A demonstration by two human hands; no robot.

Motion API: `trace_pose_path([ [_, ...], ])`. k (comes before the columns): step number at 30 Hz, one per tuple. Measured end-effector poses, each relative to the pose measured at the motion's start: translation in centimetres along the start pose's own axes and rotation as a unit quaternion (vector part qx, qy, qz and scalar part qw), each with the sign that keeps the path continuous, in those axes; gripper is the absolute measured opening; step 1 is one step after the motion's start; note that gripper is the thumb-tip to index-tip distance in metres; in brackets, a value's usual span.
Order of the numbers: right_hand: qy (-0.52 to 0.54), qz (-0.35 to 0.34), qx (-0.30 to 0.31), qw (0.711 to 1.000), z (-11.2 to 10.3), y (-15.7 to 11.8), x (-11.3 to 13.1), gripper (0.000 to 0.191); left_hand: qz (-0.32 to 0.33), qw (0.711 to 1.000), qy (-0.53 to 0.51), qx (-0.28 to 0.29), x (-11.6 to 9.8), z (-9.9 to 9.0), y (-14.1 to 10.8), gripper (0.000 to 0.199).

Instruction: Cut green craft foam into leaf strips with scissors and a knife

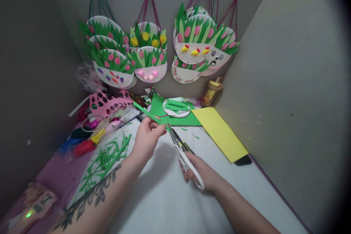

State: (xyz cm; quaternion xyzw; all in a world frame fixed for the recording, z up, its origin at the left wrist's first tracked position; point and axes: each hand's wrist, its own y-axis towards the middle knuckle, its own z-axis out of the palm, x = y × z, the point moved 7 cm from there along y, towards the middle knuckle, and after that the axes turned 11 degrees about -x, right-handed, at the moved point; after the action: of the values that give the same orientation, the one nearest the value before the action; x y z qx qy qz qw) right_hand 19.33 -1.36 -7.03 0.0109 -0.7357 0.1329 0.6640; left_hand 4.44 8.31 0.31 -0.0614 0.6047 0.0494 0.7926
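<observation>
Green foam strip (146,113) pinched in left hand (146,140); right hand (200,172) grips white-handled scissors (183,151).

Left hand (146,137) is raised with fingers pinched; right hand (199,172) lies lower, fingers curled in a grip.

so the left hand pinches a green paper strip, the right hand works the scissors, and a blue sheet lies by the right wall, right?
Not quite: the sheet by the right wall is yellow, not blue, as the head view shows. The rest holds: the left hand pinches a green paper strip, the right hand works the scissors, and a yellow sheet lies by the right wall.
</observation>
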Motion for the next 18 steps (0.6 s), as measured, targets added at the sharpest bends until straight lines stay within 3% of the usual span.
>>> trace_pose_path([
  [18,-0.010,-0.017,-0.003,1.000,-0.15,-0.20,0.92,0.050,0.011,1.000,0.006,-0.015,0.01,-0.11,-0.18,0.029],
])
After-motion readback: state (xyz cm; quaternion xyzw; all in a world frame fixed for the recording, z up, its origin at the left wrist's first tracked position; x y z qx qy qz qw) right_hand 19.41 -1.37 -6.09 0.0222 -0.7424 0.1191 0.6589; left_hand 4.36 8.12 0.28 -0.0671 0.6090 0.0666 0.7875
